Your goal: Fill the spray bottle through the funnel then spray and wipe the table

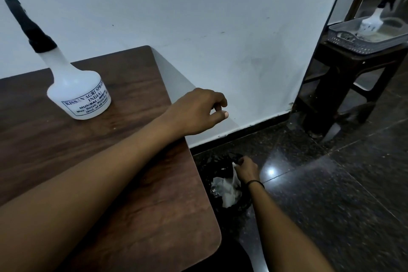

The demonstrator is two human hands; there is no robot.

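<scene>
Nearest, the person's two bare forearms reach out, the left one lying across the wooden desk. Down on the right, beside the desk's near right corner, the right hand is low over a black bin on the dark polished floor, its grip pinched on a crumpled white paper towel that hangs into the bin among other white scraps. A dark band circles that wrist. Farther on, the left hand juts past the desk's right edge, fingers loosely curled, thumb out, holding nothing. Left and farther back, the white spray bottle with its black trigger head stands upright on the desk, close to the white wall. Far right, a dark stool carries a grey mesh tray with another white spray bottle in it.
</scene>
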